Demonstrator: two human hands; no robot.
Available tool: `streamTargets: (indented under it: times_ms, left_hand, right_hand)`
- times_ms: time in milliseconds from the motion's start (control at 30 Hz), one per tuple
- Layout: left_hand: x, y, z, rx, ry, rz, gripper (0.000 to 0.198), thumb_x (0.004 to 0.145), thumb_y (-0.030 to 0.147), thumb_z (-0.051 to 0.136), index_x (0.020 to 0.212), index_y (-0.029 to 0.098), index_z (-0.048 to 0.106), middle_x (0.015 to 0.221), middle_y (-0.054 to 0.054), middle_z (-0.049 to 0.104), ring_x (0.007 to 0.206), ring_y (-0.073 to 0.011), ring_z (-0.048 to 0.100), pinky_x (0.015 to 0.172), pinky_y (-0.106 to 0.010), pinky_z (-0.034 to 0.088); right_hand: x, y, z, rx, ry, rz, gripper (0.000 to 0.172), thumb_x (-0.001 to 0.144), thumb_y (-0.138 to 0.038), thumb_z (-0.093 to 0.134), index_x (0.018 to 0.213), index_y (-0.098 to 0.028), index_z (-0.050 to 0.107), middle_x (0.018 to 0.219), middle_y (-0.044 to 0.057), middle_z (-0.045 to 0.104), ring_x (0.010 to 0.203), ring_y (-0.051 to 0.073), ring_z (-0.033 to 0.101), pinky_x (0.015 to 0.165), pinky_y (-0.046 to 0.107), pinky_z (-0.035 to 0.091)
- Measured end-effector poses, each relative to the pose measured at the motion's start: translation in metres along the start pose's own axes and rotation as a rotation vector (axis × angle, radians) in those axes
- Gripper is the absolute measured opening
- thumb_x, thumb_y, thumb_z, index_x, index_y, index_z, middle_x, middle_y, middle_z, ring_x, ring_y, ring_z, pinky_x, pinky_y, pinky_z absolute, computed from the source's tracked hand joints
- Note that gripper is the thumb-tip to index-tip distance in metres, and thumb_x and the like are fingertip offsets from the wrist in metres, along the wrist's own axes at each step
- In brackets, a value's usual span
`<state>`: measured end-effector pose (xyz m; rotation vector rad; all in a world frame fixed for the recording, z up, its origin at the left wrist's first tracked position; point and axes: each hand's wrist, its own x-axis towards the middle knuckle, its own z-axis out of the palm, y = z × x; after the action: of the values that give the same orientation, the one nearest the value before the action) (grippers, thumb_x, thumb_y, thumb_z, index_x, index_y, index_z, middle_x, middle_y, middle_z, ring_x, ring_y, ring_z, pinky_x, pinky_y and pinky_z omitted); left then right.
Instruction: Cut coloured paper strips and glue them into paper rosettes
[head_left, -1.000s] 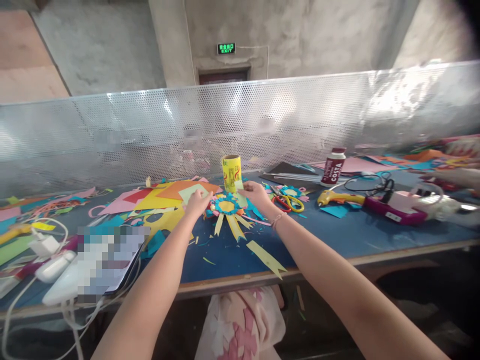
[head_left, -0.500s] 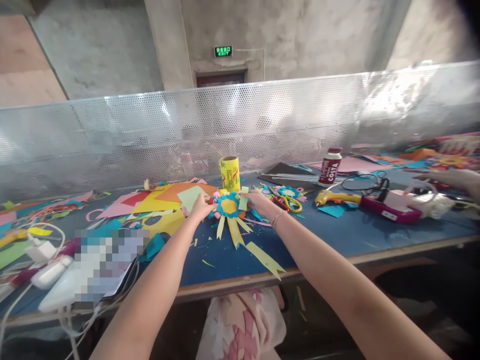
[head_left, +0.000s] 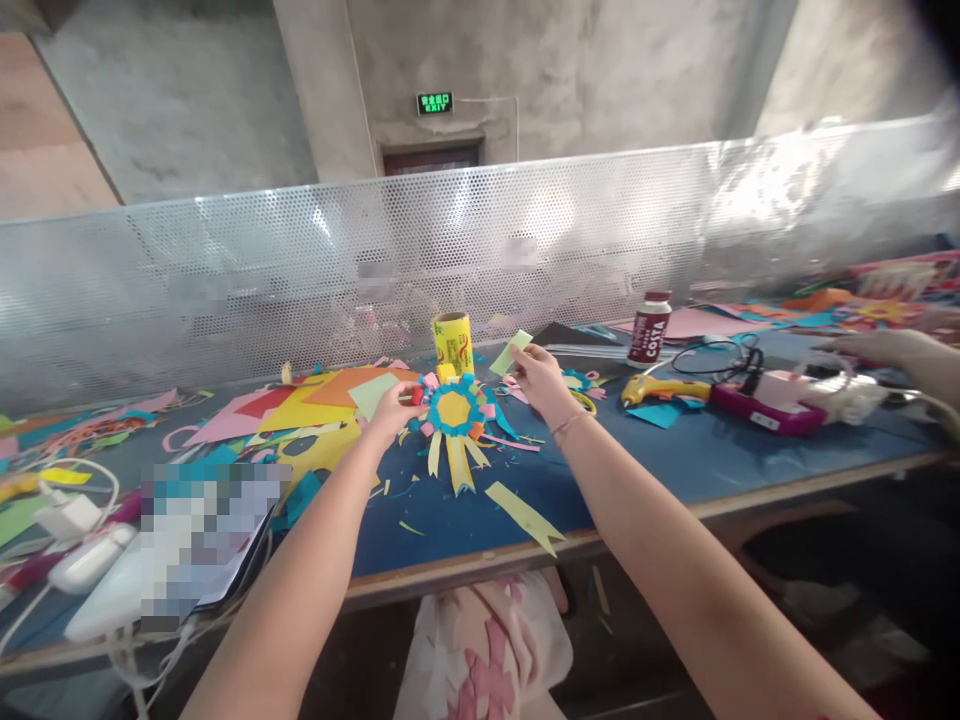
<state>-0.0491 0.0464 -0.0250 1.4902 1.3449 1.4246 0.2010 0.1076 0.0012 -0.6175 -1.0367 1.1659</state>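
Observation:
A paper rosette (head_left: 453,408), with a yellow centre, a blue ring, coloured loops and forked yellow tails, lies on the blue table. My left hand (head_left: 395,412) is closed at its left edge, fingers pinching a red paper loop there. Up and to the right, my right hand (head_left: 541,380) pinches a pale green paper strip (head_left: 512,354) and holds it above the table, apart from the rosette. Nearer the front edge lies a loose pale yellow paper strip (head_left: 524,517) with a notched end. Partly behind my right hand are yellow-handled scissors (head_left: 584,402) and another blue paper flower.
A yellow tape roll (head_left: 452,343) stands behind the rosette. Coloured paper sheets (head_left: 300,403) spread leftward, near a phone (head_left: 232,560) and cables. To the right are a Costa bottle (head_left: 649,330), a yellow glue gun (head_left: 664,389), a purple power strip (head_left: 769,410) and another person's hand (head_left: 870,347).
My right hand has moved up and to the right, away from the rosette, with the pale green strip. My left hand stays at the rosette's left edge.

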Motion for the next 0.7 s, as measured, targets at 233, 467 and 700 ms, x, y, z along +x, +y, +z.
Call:
streamTargets:
  times_ms: [233,467,700]
  left_hand:
    - [0.000,0.002,-0.006,0.091,-0.061,0.109,0.041,0.054,0.014,0.073,0.093,0.017,0.060,0.090,-0.005,0.065,0.085,-0.0173,0.060,0.083,-0.033,0.046]
    - [0.003,-0.005,-0.009,0.126,-0.027,0.200,0.037,0.058,0.015,0.070,0.093,0.019,0.059,0.093,-0.004,0.064,0.091,-0.0175,0.060,0.085,-0.032,0.043]
    - [0.001,-0.002,-0.008,0.185,-0.027,0.248,0.036,0.062,0.015,0.066,0.097,0.019,0.059,0.099,-0.005,0.064,0.096,-0.0185,0.059,0.090,-0.035,0.041]
  right_hand:
    - [0.001,0.011,0.003,-0.029,0.007,0.064,0.029,0.057,-0.029,0.077,0.073,-0.017,0.056,0.059,-0.006,0.053,0.051,0.005,0.049,0.048,0.018,0.039]
    - [-0.003,0.013,0.006,-0.101,-0.028,0.057,0.024,0.059,-0.027,0.075,0.071,-0.017,0.057,0.068,-0.001,0.061,0.060,0.008,0.057,0.057,0.020,0.047]
    - [-0.010,0.012,0.009,-0.296,-0.048,0.039,0.019,0.062,-0.026,0.067,0.076,-0.016,0.061,0.072,0.000,0.065,0.060,0.009,0.056,0.052,0.020,0.040]
